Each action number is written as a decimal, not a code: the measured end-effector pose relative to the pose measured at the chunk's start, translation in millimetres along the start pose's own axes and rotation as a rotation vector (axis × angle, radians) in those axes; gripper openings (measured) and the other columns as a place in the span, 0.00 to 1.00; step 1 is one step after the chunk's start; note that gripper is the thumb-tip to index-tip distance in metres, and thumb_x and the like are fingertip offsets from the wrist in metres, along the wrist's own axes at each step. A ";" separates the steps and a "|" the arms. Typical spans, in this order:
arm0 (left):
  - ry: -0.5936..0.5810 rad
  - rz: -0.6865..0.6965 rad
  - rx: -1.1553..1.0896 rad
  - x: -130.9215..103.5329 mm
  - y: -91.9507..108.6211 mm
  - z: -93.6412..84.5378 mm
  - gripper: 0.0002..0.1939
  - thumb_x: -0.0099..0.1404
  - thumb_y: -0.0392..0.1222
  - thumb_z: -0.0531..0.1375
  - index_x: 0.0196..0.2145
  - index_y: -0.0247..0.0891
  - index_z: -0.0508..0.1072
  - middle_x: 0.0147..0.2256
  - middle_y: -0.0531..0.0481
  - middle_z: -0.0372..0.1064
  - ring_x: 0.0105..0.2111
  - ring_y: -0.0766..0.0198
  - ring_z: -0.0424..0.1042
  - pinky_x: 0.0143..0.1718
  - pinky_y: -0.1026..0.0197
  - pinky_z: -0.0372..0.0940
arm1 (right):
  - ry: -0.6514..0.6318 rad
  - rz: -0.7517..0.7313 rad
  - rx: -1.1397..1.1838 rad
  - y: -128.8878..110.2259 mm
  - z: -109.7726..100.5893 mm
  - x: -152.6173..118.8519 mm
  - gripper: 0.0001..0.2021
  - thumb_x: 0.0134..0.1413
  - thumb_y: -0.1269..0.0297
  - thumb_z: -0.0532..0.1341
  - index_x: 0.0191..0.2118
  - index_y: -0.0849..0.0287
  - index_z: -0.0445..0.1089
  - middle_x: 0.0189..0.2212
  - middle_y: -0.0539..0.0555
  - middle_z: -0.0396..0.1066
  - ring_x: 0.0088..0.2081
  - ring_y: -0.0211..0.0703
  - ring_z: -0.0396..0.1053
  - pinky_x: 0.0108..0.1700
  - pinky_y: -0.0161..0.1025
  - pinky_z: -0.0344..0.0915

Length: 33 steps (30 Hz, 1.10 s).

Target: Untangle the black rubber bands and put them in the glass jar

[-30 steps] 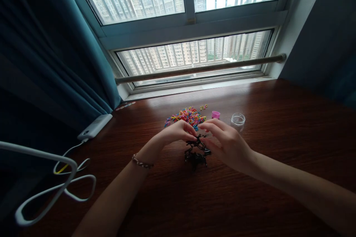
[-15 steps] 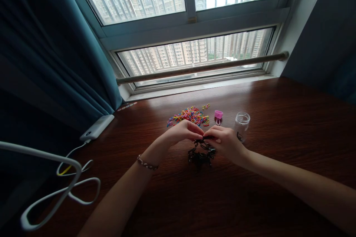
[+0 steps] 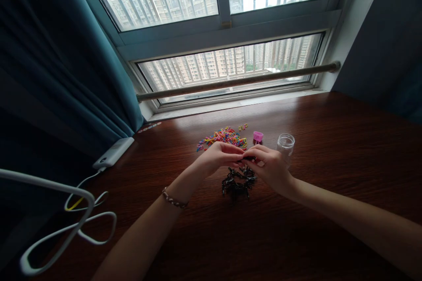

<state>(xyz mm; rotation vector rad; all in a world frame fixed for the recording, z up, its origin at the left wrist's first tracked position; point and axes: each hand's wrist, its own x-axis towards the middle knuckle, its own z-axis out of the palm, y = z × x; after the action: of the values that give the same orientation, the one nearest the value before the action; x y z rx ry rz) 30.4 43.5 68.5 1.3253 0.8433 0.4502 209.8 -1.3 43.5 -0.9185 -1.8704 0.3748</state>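
While both forearms reach in from the near edge, the left hand [image 3: 220,158] and right hand [image 3: 270,167] meet above the black pile [image 3: 238,183], wrists bent inward, fingertips nearly touching. The right pinches a black piece [image 3: 249,158] between thumb and fingers; the left's fingers curl closed at its end, their exact grip unclear. The jar [image 3: 285,145] stands just beyond the right hand.
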 end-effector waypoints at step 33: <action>0.382 0.447 0.327 6.6 48.7 23.0 0.10 0.47 0.39 0.65 0.29 0.32 0.75 0.30 0.47 0.74 0.31 0.64 0.72 0.35 0.63 0.67 | -0.292 -0.144 -0.030 19.6 37.0 -36.9 0.07 0.54 0.74 0.54 0.32 0.59 0.68 0.34 0.54 0.68 0.35 0.38 0.65 0.38 0.33 0.62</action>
<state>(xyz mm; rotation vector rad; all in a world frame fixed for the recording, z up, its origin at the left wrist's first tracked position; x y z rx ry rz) 60.2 43.8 113.8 1.7736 0.9605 0.9709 194.7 -10.4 -9.4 -0.7748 -2.2003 0.4106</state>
